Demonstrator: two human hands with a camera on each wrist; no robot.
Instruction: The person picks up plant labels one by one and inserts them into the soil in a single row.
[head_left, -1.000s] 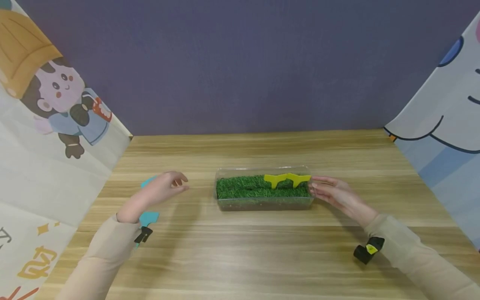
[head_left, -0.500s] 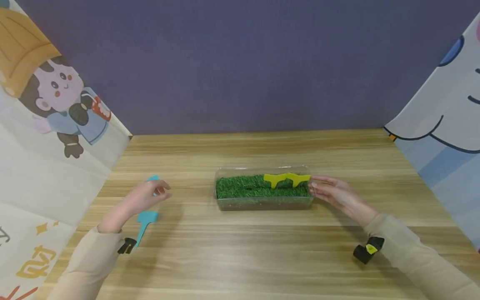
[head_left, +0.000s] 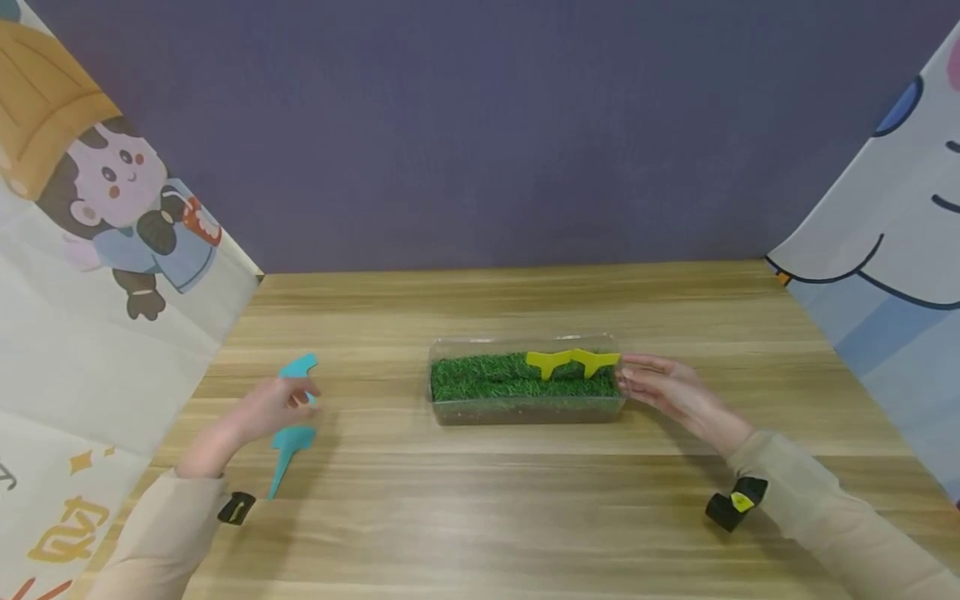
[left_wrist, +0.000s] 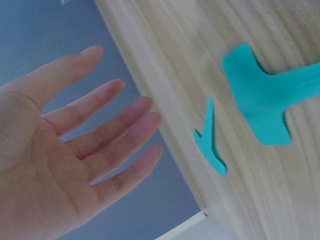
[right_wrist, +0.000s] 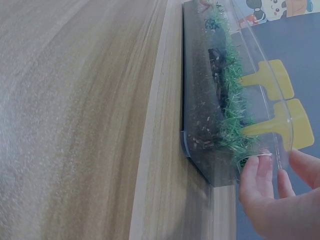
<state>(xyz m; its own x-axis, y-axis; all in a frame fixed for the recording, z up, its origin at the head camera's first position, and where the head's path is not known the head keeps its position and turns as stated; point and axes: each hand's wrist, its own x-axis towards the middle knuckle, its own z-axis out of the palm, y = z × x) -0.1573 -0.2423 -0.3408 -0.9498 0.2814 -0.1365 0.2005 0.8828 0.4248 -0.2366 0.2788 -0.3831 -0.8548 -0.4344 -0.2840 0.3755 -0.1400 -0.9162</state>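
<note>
Two teal T-shaped plant labels lie on the table's left side, the nearer label (head_left: 285, 454) and the farther label (head_left: 300, 365). My left hand (head_left: 266, 408) hovers over them with nothing in it; the left wrist view shows its fingers (left_wrist: 120, 127) spread and slightly bent, apart from the labels. Mid-table sits a clear plastic planter box (head_left: 525, 410) with a strip of artificial grass (head_left: 480, 379) over brown, soil-like filling. Two yellow plant labels (head_left: 596, 362) stand upright in the grass towards the right. My right hand (head_left: 675, 396) holds the box's right end between thumb and fingers.
The wooden table (head_left: 480, 517) runs back to a dark blue-grey wall (head_left: 510, 142). Printed cartoon cloths (head_left: 112, 333) hang on both sides. Black wrist cameras (head_left: 727, 508) are worn on both sleeves.
My left hand has moved left and towards me, uncovering more of the two teal labels. The right hand stays at the box's end, and the yellow labels keep their places.
</note>
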